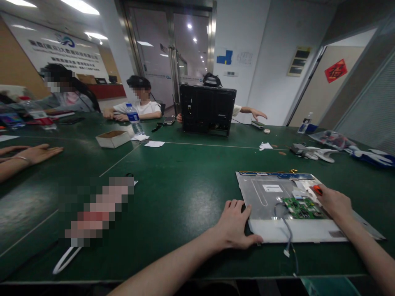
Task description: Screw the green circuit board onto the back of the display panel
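A flat metal display panel (268,197) lies face down on the green table near me, with a small green circuit board (300,207) on its back and a grey cable (288,232) trailing off its front edge. My left hand (236,224) rests on the panel's near left corner, fingers spread, thumb along the white front edge. My right hand (333,201) is closed around a screwdriver with an orange handle (317,190), held over the circuit board's right side.
A black monitor housing (207,109) stands upright at the table's far side. A small cardboard box (112,138), a water bottle (134,119) and paper scraps lie to the far left. Other people sit around; someone's hand (37,153) rests at left. Parts and bags lie at right (314,153).
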`<state>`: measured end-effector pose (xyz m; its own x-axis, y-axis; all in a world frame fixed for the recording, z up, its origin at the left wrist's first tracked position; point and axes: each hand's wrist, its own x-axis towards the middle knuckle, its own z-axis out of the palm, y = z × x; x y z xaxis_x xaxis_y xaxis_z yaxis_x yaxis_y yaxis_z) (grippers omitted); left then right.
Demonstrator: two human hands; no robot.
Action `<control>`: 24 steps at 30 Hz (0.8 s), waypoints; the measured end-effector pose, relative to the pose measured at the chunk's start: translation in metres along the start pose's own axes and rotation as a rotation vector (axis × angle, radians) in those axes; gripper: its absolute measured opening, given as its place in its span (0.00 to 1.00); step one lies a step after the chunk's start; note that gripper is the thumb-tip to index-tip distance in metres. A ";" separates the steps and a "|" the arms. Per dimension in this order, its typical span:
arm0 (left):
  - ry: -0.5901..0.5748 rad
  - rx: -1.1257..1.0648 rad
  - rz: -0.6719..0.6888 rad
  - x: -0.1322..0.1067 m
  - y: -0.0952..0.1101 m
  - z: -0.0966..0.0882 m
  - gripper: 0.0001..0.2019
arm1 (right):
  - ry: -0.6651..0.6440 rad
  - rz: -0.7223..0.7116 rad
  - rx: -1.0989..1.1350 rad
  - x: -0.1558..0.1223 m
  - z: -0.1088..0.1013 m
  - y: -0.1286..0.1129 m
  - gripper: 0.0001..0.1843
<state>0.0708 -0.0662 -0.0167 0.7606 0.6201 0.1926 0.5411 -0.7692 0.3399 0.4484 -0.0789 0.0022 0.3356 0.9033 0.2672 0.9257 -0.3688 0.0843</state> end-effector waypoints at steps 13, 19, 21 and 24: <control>-0.049 0.056 0.134 0.031 0.003 0.011 0.51 | -0.212 -0.356 0.265 0.003 -0.011 -0.035 0.19; -0.075 0.032 0.143 0.045 0.007 0.018 0.50 | -0.205 -0.345 0.238 0.002 -0.010 -0.036 0.17; -0.074 0.029 0.148 0.048 0.008 0.020 0.49 | -0.200 -0.344 0.228 0.003 -0.009 -0.036 0.15; -0.079 0.035 0.138 0.051 0.010 0.020 0.51 | -0.186 -0.334 0.221 0.002 -0.006 -0.040 0.14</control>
<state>0.1225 -0.0455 -0.0221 0.8538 0.4950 0.1614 0.4406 -0.8521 0.2826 0.4108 -0.0635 0.0052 0.0189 0.9965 0.0810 0.9970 -0.0128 -0.0760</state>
